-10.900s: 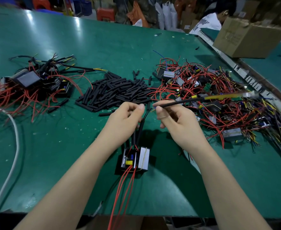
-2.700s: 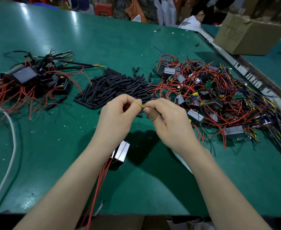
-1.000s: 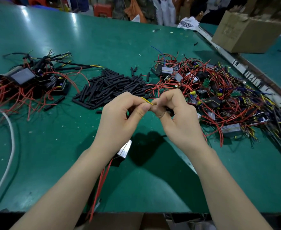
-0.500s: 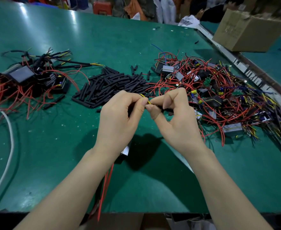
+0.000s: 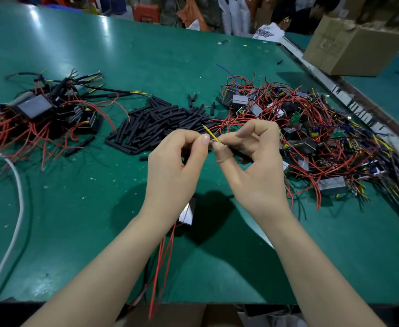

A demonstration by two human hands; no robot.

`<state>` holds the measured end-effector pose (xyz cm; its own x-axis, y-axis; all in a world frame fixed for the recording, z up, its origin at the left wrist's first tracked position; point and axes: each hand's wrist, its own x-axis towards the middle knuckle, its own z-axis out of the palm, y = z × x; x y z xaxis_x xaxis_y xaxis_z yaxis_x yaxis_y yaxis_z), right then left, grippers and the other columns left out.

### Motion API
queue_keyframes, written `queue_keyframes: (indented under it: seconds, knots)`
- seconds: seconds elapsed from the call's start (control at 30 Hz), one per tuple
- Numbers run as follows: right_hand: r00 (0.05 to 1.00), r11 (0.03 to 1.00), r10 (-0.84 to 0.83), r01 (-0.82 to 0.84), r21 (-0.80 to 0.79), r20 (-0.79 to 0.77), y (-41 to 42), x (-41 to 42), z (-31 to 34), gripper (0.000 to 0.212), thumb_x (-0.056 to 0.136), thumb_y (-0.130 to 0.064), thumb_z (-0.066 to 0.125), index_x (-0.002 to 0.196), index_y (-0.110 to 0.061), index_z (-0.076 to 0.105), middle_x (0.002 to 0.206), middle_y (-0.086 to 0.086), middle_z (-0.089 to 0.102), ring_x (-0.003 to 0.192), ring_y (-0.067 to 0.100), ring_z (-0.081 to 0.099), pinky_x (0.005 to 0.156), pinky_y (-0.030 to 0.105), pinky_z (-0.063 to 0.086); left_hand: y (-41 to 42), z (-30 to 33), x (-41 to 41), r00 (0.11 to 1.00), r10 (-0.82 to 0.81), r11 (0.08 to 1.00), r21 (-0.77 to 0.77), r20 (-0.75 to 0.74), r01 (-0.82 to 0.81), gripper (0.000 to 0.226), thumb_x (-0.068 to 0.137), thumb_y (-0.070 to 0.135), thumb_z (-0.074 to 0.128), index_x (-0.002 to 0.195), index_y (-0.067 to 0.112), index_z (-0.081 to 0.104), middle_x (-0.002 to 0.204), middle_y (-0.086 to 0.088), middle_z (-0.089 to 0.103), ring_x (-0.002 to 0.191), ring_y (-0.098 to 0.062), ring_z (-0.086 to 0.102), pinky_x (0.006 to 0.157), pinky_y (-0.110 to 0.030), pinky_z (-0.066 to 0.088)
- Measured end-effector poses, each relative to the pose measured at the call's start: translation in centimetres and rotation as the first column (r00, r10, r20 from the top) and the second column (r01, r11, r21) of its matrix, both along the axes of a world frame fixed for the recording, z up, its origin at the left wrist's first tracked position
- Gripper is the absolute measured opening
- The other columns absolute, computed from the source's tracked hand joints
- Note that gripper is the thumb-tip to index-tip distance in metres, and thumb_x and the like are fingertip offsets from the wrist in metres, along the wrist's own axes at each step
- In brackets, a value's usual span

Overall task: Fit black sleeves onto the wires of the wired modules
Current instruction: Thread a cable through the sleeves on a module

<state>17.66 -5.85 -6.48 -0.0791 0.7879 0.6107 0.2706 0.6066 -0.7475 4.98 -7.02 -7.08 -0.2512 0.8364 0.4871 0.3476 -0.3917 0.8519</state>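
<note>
Above the green table my left hand [image 5: 178, 159] pinches a thin yellow wire [image 5: 210, 134] whose tip pokes up between the two thumbs. My right hand [image 5: 252, 161] pinches a black sleeve [image 5: 240, 155] that runs down to the right from the wire. The wired module [image 5: 187, 214] hangs under my left wrist, mostly hidden, with red wires [image 5: 163, 263] trailing toward the table's front edge. A pile of loose black sleeves [image 5: 160, 123] lies just beyond my hands.
A tangle of wired modules with red wires [image 5: 311, 138] fills the right side. Another group of modules with sleeved wires [image 5: 40, 109] lies at the left. A white cable [image 5: 12, 208] curves down the left edge. A cardboard box [image 5: 349, 46] stands at the back right.
Both hands have lifted slightly and stayed together. The yellow wire tip now sticks out further above the thumbs, and the black sleeve shows below my right thumb.
</note>
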Motion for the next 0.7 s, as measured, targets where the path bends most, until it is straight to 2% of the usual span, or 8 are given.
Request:
queue_keyframes:
  seconds: [0.1,0.2,0.27,0.37,0.5,0.6,0.7]
  knots:
    - [0.999,0.999,-0.027,0.026,0.036,0.032,-0.2,-0.2,0.0,0.038,0.088,-0.012,0.064,0.097,-0.038,0.037,0.087,-0.004,0.068,0.086,0.010,0.066,0.081,0.024,0.049,0.1,0.0,0.1,0.996,-0.015,0.996,-0.090,0.084,0.023,0.014,0.093,0.023,0.058,0.082,0.016,0.064,0.067,0.011,0.057,0.060,-0.001,0.044,0.059,-0.019,0.037]
    - [0.986,0.997,-0.041,0.029,0.075,0.160,0.0,-0.1,0.0,0.038,0.089,-0.015,0.061,0.095,-0.040,0.033,0.089,-0.004,0.068,0.086,0.011,0.067,0.082,0.043,0.051,0.2,-0.1,0.0,0.990,-0.017,0.989,-0.141,0.142,0.037,0.015,0.092,0.022,0.059,0.081,0.013,0.066,0.069,0.004,0.062,0.064,-0.006,0.048,0.063,-0.026,0.041]
    - [0.970,0.997,-0.025,0.008,0.072,0.240,0.2,0.0,0.0,0.042,0.088,-0.015,0.060,0.093,-0.042,0.028,0.089,-0.006,0.067,0.085,0.013,0.066,0.080,0.051,0.049,0.4,-0.2,-0.1,0.987,-0.025,0.980,-0.193,0.162,0.056,0.015,0.091,0.021,0.060,0.078,0.015,0.066,0.064,0.008,0.059,0.060,-0.006,0.046,0.061,-0.028,0.039]
    - [0.979,1.000,0.009,-0.010,0.005,0.206,0.4,0.2,-0.1,0.041,0.088,-0.017,0.059,0.093,-0.047,0.030,0.087,-0.010,0.066,0.085,0.011,0.065,0.082,0.042,0.050,0.6,0.0,-0.4,0.973,-0.108,0.955,-0.250,0.203,0.158,0.018,0.092,0.021,0.058,0.076,0.018,0.065,0.057,0.014,0.053,0.057,-0.005,0.043,0.058,-0.023,0.037]
    - [0.995,0.999,-0.015,0.018,-0.031,0.094,0.8,0.7,-0.3,0.038,0.086,-0.014,0.061,0.095,-0.040,0.034,0.081,-0.011,0.066,0.082,0.006,0.063,0.079,0.025,0.049,0.5,0.6,-1.0,0.957,-0.216,0.930,-0.259,0.194,0.263,0.019,0.096,0.020,0.052,0.083,0.016,0.066,0.062,0.011,0.058,0.060,-0.002,0.049,0.060,-0.014,0.042]
    - [0.996,0.999,-0.023,0.026,-0.035,0.081,0.8,0.8,-0.4,0.037,0.086,-0.014,0.062,0.096,-0.037,0.034,0.081,-0.010,0.066,0.084,0.007,0.063,0.079,0.026,0.049,0.5,0.7,-1.1,0.947,-0.248,0.921,-0.255,0.204,0.296,0.016,0.095,0.017,0.053,0.090,0.012,0.068,0.064,0.010,0.060,0.063,-0.003,0.052,0.063,-0.014,0.044]
    - [0.996,0.999,-0.013,0.016,-0.035,0.084,0.7,0.9,-0.3,0.036,0.086,-0.014,0.062,0.097,-0.035,0.034,0.083,-0.007,0.067,0.085,0.010,0.064,0.080,0.032,0.050,0.3,0.7,-1.1,0.955,-0.257,0.934,-0.217,0.150,0.285,0.014,0.094,0.016,0.056,0.091,0.020,0.068,0.067,0.009,0.061,0.067,-0.009,0.055,0.067,-0.024,0.048]
